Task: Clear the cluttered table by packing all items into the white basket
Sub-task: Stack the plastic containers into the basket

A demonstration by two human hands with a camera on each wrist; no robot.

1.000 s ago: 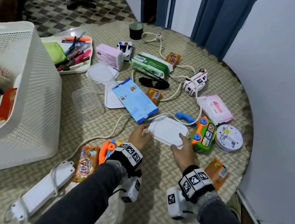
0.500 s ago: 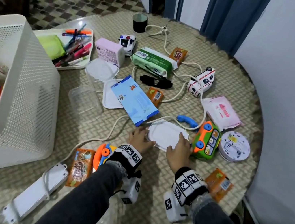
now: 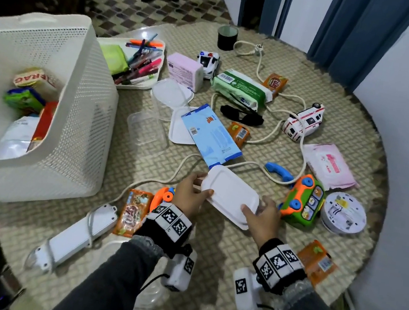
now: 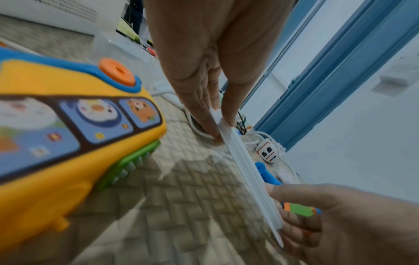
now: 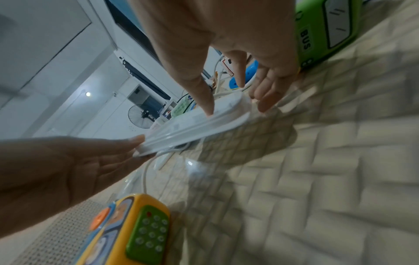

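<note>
A white rectangular lid (image 3: 229, 197) hangs tilted just above the woven table mat, held between both hands. My left hand (image 3: 203, 185) pinches its left end, thumb on top and fingers beneath (image 4: 223, 130). My right hand (image 3: 255, 205) grips the right end, thumb on top (image 5: 235, 107). Something clear shows faintly under the lid (image 5: 192, 125). The white basket (image 3: 80, 111) stands at the left with several packets inside.
A green and orange toy bus (image 3: 301, 202) sits just right of my right hand and a yellow toy phone (image 4: 68, 134) by my left wrist. A white cable (image 3: 184, 162), a power strip (image 3: 76, 236), snack packets, wipes, toy cars and a pen tray (image 3: 129, 86) crowd the table.
The lid lay flat on the mat before; now both hands have raised it and tilted it, drawn a little nearer to me.
</note>
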